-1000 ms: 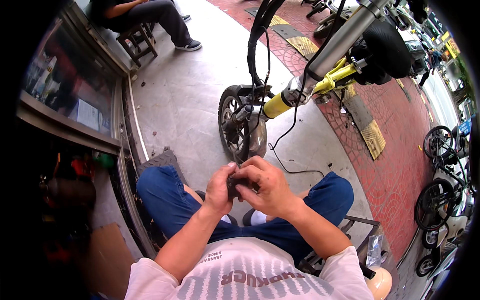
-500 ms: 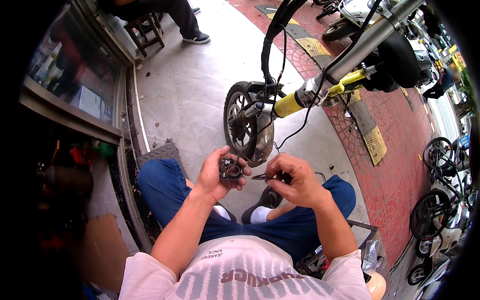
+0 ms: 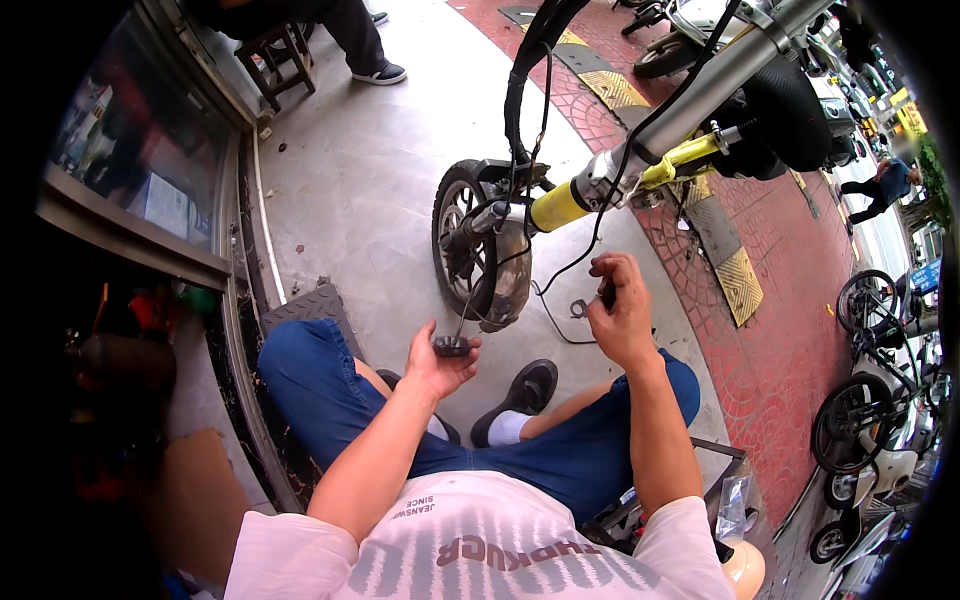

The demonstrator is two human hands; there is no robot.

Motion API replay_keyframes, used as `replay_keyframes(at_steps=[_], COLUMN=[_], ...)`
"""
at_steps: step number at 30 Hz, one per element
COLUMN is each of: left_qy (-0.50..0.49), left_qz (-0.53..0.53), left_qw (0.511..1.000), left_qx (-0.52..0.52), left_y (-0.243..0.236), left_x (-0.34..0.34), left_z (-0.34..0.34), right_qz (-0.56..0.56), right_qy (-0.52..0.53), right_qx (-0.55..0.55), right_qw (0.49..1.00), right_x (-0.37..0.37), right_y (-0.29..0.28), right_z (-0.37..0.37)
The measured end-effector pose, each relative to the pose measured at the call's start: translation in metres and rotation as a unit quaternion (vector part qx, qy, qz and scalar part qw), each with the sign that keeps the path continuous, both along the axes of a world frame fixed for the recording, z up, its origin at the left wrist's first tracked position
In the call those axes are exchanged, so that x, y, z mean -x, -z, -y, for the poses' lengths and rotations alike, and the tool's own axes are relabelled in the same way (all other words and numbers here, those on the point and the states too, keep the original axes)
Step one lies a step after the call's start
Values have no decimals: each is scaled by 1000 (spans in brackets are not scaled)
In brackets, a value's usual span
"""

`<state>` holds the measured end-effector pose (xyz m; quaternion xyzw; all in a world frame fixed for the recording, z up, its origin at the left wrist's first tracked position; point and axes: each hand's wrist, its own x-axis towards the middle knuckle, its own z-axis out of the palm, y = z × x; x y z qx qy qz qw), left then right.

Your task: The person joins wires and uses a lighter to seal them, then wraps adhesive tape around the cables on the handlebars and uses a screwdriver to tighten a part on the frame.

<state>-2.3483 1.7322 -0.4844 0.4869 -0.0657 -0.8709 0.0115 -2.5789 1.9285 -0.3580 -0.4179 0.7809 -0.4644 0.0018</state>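
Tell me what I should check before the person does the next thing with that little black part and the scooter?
1. Left hand has a hold of the small black part: ok, it rests in the open palm with the thumb beside it.
2. Thin cable still joins the part: ok, it runs up towards the front wheel.
3. Right hand grips its tool: ok, fingers closed round something dark; what kind, cannot tell.
4. Small ring-shaped piece by the right hand is secure: cannot tell.
5. Scooter stands steady: cannot tell, its support is out of view.
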Motion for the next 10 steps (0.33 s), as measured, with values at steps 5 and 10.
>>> replay_keyframes(at_steps=[5,10], left_qy=[-40,-39], left_qz=[33,37], left_qw=[999,999], left_qx=[2,9], left_y=[42,79], left_x=[6,11], left_z=[-5,5], right_qz=[152,209], right_qy=[52,131], right_qx=[102,128], right_qw=[982,961], right_x=[14,31], right_y=[-2,-34], right_z=[-26,-71])
